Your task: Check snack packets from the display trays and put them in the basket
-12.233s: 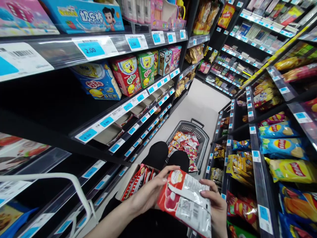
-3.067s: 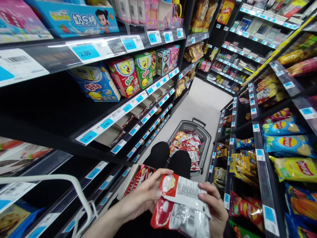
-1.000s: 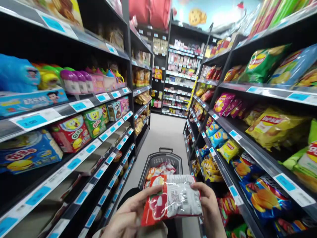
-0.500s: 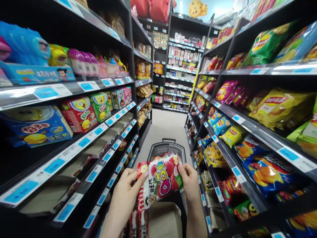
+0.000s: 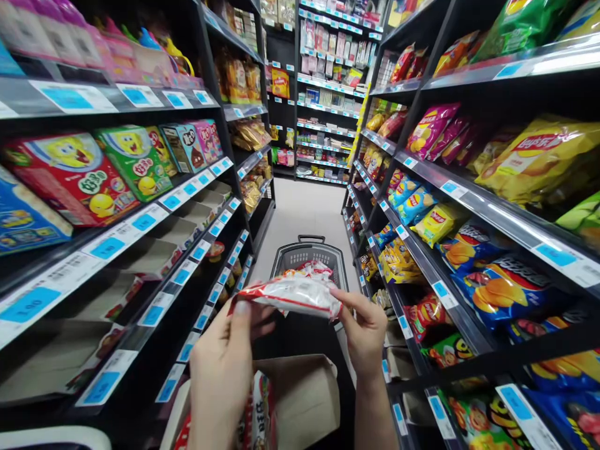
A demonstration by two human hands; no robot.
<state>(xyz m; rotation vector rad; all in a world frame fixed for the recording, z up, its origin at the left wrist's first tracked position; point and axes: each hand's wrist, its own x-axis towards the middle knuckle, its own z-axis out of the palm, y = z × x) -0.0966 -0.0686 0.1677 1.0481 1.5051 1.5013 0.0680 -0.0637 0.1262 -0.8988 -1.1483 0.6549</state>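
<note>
Between my two hands is a red and white candy bag, tilted so that mostly its shiny white side and edge show. My left hand pinches its left end, thumb on top. My right hand grips the right end between thumb and fingers. Below my hands stands an open cardboard box with several similar red and white bags in its left part, partly hidden by my left forearm. Beyond the held bag, a grey shopping basket with a black handle holds red and white packets.
Shelves line both sides of the aisle. Cookie boxes and open cardboard trays are on the left; chip bags fill the right. The pale floor leads to a back shelf.
The bag has been tipped from its printed front to its white side, still in both hands. My view has dipped and shifted, so more of the cardboard box shows.
</note>
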